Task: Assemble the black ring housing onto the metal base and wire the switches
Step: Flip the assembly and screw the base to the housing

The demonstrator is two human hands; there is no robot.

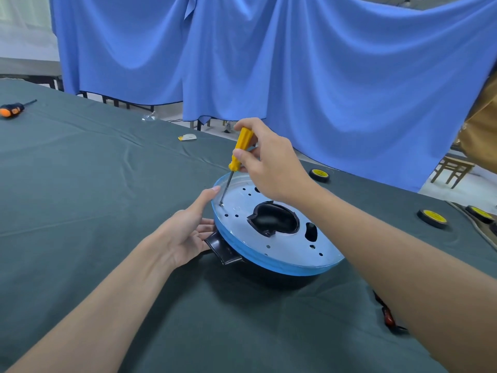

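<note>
Housing (223,252): black, on the table (107,189) toward its far edge, capped by the base. Shows only a side tab and a dark band under the rim.
Base (285,247): metal disc, blue film round the rim, seated on the housing. Many small holes and a large middle cut-out.
Screw (221,204): in a hole close to the rim, on the side facing the table's left edge.
Screwdriver (239,149): yellow handle, shaft leaning, tip on the screw.
Risk, slip: likely the main one. With the shaft leaning and the screw small, the tip can jump out under a turn, scoring the base or jabbing the thumb just beside it.
Risk, shift: with this probably among the first screws in, the base can turn on the housing if the steadying lets go, and the holes stop lining up.
Risk, thread: driven at a slant, the screw may bite crooked. Too much force may strip the plastic below.
Risk, sweep: red part (388,317) near the right forearm, mostly hidden, could be dragged off by the arm.
Right hand (271,168): fingers (248,123) curled round the handle, thumb against its side, a firm wrap.
Left hand (188,232): thumb (211,192) straight, tip touching the rim just beside the screw. Other fingers loosely straight, against the housing beside the tab. Steadies rather than grasps.
Elsewhere: tape rolls (433,218) by the right edge, spare driver (12,109) at the far left corner.
</note>
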